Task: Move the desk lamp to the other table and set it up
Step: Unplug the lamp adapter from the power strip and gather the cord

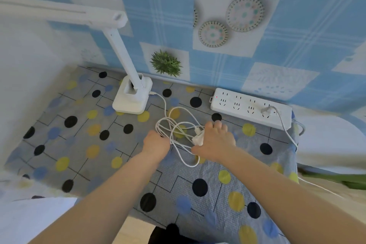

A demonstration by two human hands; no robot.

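Note:
The white desk lamp stands on its square base at the back of the table, its arm rising to a head that reaches off to the left. Its white cable runs from the base into a loose tangle of loops on the cloth. My left hand grips the left side of the loops. My right hand covers the right side and holds the white plug adapter under its palm.
A white power strip lies along the back wall, with one white plug in its right end and a cord trailing off the table's right edge. The table wears a grey cloth with dots. A white rounded object sits at the right.

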